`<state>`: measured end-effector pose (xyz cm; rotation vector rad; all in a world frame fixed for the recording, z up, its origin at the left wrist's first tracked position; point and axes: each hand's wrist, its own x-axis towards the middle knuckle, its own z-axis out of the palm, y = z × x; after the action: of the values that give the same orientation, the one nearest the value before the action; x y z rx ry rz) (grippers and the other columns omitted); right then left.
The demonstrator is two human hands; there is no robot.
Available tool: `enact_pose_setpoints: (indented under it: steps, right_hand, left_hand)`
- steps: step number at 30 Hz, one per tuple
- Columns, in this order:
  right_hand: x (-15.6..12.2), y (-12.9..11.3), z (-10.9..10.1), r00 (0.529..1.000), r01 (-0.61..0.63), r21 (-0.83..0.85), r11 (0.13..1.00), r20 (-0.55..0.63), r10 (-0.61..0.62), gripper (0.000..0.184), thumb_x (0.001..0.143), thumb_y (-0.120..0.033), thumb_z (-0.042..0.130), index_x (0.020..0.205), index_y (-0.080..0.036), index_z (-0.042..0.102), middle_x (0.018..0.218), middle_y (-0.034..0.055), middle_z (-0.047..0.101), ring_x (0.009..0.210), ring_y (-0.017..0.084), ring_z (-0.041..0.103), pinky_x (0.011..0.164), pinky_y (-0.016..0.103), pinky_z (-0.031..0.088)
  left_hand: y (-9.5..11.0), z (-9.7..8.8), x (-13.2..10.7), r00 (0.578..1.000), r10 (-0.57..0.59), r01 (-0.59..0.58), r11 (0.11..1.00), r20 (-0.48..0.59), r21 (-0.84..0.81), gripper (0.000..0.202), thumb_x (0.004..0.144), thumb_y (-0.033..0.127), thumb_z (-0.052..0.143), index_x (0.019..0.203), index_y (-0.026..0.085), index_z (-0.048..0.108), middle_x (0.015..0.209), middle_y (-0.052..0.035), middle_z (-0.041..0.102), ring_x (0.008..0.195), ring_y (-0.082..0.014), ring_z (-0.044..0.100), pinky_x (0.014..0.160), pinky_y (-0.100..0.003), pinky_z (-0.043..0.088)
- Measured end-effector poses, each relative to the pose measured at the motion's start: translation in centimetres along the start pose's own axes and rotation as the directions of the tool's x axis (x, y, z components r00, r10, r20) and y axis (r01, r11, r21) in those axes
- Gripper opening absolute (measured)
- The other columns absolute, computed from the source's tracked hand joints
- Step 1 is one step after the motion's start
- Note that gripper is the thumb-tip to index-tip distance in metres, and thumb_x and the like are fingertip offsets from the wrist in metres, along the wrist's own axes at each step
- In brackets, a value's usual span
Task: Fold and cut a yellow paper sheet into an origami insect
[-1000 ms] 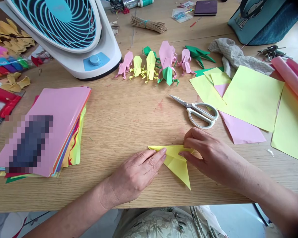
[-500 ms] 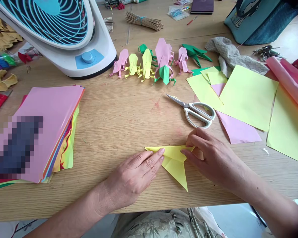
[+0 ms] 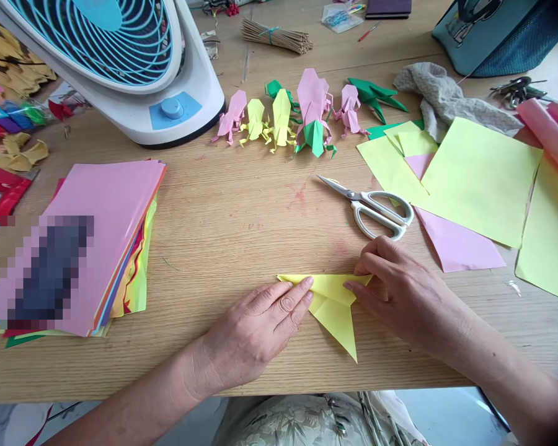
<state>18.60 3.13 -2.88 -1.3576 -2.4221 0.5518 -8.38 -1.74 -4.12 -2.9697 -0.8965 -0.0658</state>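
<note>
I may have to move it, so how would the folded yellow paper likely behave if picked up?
The folded yellow paper should be light, being thin paper. Its creased upper part, pressed by the left hand and pinched by the right hand, is probably stiffer; its lower tip may bend more. Lying nearly flat, it seems unlikely to roll.

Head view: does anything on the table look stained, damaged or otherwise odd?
Two things: a blocky, pixelated dark patch covers part of the pink-topped paper stack, hiding whatever lies there, and faint reddish marks discolour the wooden table near the scissors, unlike the plain grain around them. The visible part of the yellow paper shows no tear.
</note>
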Motion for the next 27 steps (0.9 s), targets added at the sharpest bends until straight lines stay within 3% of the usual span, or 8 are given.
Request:
enact_pose_setpoints:
  steps: [15,27]
  right_hand:
    - [0.08,-0.22,-0.10,0.998,-0.028,0.016,0.999,0.062,0.027,0.014,0.090,-0.020,0.060,0.078,-0.019,0.051,0.092,0.0056,0.052,0.077,0.017,0.055,0.070,0.033,0.047]
    - [0.15,-0.22,-0.12,0.998,-0.012,-0.014,1.000,0.068,0.013,0.015,0.090,-0.023,0.058,0.078,-0.020,0.051,0.093,0.0075,0.054,0.084,0.020,0.056,0.073,0.036,0.050]
  left_hand:
    - [-0.24,0.13,0.02,1.000,0.010,-0.010,1.000,-0.003,-0.022,0.060,0.093,0.016,0.052,0.149,0.004,0.034,0.159,-0.0162,0.029,0.137,-0.0285,0.045,0.112,-0.040,0.046]
    - [-0.18,-0.24,0.35,1.000,-0.012,0.012,1.000,-0.023,-0.021,0.058,0.091,0.015,0.054,0.147,0.005,0.039,0.157,-0.0143,0.036,0.134,-0.0278,0.047,0.110,-0.040,0.046]
